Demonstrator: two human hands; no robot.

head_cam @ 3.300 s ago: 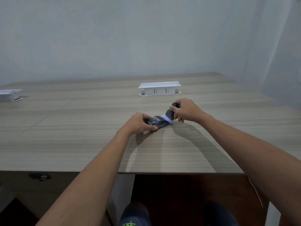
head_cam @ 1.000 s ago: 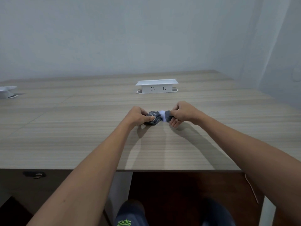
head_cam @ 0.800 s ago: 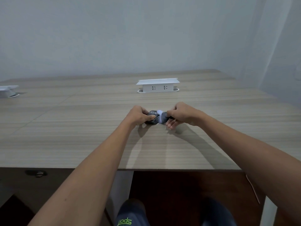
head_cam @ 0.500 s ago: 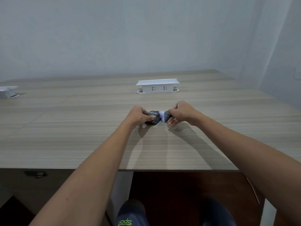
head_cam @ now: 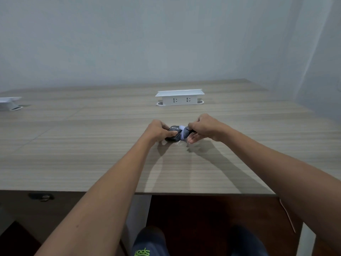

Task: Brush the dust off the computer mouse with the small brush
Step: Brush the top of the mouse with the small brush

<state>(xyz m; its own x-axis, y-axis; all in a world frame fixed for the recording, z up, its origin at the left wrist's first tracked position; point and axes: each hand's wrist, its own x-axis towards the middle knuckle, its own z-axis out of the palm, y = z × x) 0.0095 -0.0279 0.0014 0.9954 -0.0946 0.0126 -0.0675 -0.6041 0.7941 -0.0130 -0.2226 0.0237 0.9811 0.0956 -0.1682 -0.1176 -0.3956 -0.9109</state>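
Observation:
A dark computer mouse lies on the wooden table, a little past its middle. My left hand grips the mouse from its left side, thumb across its near edge. My right hand holds a small dark-handled brush whose pale bristles press against the mouse's right side. The brush handle is mostly hidden inside my right fist, and the two hands almost touch.
A white socket box stands on the table behind the hands. Another white box sits at the far left edge. The table's front edge runs below my forearms, with my knees under it.
The brush went from the mouse's top right to its right side, with small strokes there. My left hand has kept its hold on the mouse throughout.

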